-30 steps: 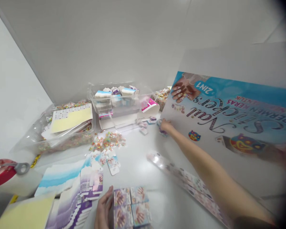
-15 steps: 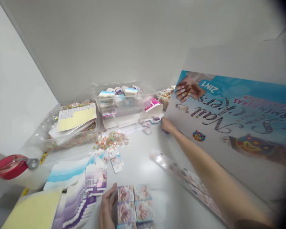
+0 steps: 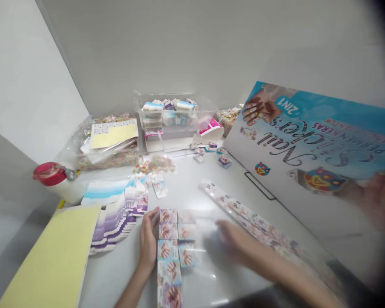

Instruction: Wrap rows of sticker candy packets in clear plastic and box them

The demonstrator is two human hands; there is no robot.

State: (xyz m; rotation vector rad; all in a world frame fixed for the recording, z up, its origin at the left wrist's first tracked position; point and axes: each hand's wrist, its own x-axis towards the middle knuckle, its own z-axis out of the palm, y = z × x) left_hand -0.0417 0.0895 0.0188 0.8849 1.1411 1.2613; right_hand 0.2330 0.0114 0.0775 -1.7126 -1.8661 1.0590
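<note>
Boxes (image 3: 169,250) sit toward the bench's (image 3: 184,190) near edge; your left hand (image 3: 148,240) flanks them, fingers extended; your right hand (image 3: 232,238) blurs, its grip impossible to tell.

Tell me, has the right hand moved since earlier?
Yes: the right hand has moved nearer the person, away from the printed carton, toward the rowed small boxes.

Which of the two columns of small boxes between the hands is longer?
The left column, close beside the left hand: it runs down to the picture's bottom edge, while the right column stops well short of it.
</note>
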